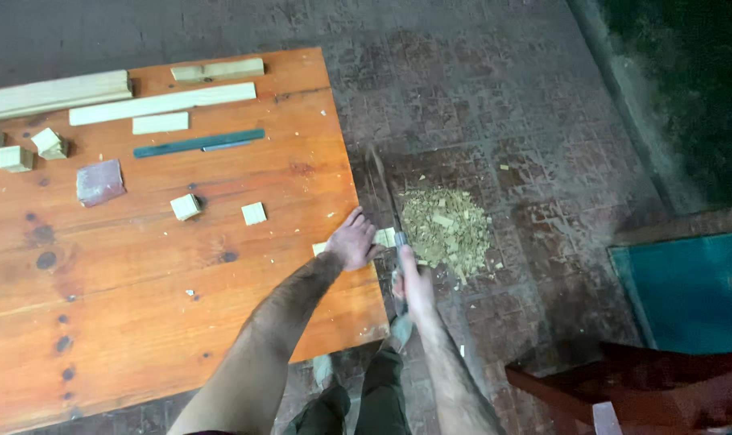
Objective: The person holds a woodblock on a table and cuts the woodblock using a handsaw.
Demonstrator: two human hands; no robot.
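The left hand (pixel 352 239) presses flat, fingers together, on a small pale wood block (pixel 384 237) that juts over the right edge of the orange wooden table (pixel 165 274). The right hand (pixel 412 282) is clenched around the handle of a long blade (pixel 382 193), which stands against the block's outer end. A heap of wood chips (pixel 446 229) lies on the tiled floor (pixel 495 105) just beside it.

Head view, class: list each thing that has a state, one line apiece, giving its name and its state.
Left hand: pressed flat on a small wood piece at the table edge.
Small wood piece: sticking out over the edge, held down.
Right hand: gripping a blade's handle.
Blade: blurred, beside the wood piece.
Wood chips: heaped on the floor.
Table: strewn with loose wood pieces.
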